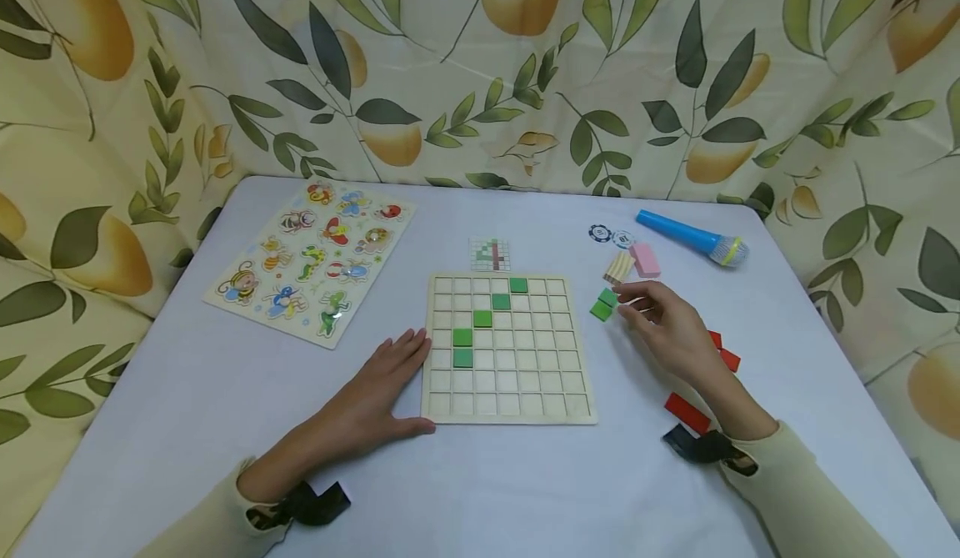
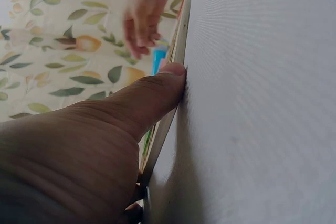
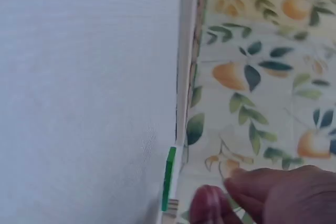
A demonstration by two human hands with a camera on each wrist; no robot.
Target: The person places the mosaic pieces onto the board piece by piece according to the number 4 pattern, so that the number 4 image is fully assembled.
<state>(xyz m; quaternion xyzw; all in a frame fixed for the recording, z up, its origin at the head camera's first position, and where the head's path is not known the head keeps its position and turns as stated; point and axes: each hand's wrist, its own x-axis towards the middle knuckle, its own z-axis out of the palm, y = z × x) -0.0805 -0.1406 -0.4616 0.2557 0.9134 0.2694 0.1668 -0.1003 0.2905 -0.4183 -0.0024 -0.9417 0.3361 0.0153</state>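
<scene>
A wooden grid board [image 1: 525,412] lies in the middle of the table with several green tiles [image 1: 462,348] set in a diagonal run. My left hand [image 1: 397,379] rests flat on the table against the board's left edge. In the left wrist view its thumb [image 2: 157,85] presses on the board's rim [image 2: 178,45]. My right hand [image 1: 633,301] hovers right of the board, fingers loosely curled. Its fingertips sit just beside two loose green tiles [image 1: 603,304] and hold nothing that shows. The right wrist view shows one green tile [image 3: 169,179] edge-on, with fingertips [image 3: 210,205] below it.
A small pattern card [image 1: 490,253] lies behind the board. An insect puzzle [image 1: 311,258] is at the back left. Back right are a blue toy microphone [image 1: 690,238], a pink block [image 1: 646,259], a striped block [image 1: 618,267] and poker chips [image 1: 609,234]. Red tiles [image 1: 686,412] lie by my right wrist.
</scene>
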